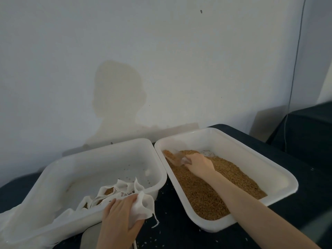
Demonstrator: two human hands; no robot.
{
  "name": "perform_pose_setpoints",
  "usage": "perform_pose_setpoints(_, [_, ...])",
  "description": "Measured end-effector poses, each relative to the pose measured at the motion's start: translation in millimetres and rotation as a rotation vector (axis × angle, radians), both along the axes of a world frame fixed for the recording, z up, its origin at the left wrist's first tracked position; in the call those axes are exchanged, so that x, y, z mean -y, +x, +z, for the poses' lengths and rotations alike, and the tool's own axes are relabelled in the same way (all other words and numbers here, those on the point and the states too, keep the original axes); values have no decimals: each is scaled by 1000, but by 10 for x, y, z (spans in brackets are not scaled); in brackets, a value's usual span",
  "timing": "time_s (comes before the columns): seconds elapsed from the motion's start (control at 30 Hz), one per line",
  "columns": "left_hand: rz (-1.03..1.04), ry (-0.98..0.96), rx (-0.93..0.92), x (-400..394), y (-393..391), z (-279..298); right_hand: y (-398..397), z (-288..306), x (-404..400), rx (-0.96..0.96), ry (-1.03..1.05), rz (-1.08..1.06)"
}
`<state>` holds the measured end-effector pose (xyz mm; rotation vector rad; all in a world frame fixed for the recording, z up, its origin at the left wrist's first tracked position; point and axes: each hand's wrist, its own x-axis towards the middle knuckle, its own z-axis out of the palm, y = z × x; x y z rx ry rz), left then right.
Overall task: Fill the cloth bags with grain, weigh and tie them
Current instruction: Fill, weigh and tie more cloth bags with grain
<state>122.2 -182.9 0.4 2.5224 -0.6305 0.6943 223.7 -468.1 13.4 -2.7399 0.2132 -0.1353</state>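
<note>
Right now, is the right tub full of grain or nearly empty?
Partly full. Brown grain covers most of the right tub's floor, well below the rim; bare white floor shows at the far end.

Both hands bare: left hand (118,220), right hand (199,164). No gloves, rings or watch visible. Forearms bare too, no sleeves in frame. Nails short, unpainted as far as blur allows.
</note>
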Motion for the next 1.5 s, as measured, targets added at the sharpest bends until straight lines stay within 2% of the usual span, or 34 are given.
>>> perform_pose_setpoints(0.2, [33, 33, -59, -25, -34, 17, -18, 41, 32, 110, -101, -44])
perform_pose_setpoints(0.3, [52, 3, -142, -43, -33, -27, -64, 122, 76, 29, -135, -168])
perform_pose_setpoints(0.4, [42, -5, -148, -32, -35, -28, -137, 158, 156, -105, -184, -268])
perform_pose_setpoints(0.53, [31, -8, -150, -9, -33, -43, -140, 189, 154, -128, -220, -432])
perform_pose_setpoints(0.67, [9, -25, -179, 32, -24, -49, -49, 126, 40, -105, -425, -392])
perform_pose_setpoints(0.9, [5, -17, -166, 22, -29, -63, 29, -33, 67, -130, -258, -209])
perform_pose_setpoints(1.23, [31, -25, -164, -5, -51, -38, -46, 100, 124, -4, -23, -238])
perform_pose_setpoints(1.5, [53, -20, -114, -59, -75, -3, -73, 127, 155, -32, -7, -223])
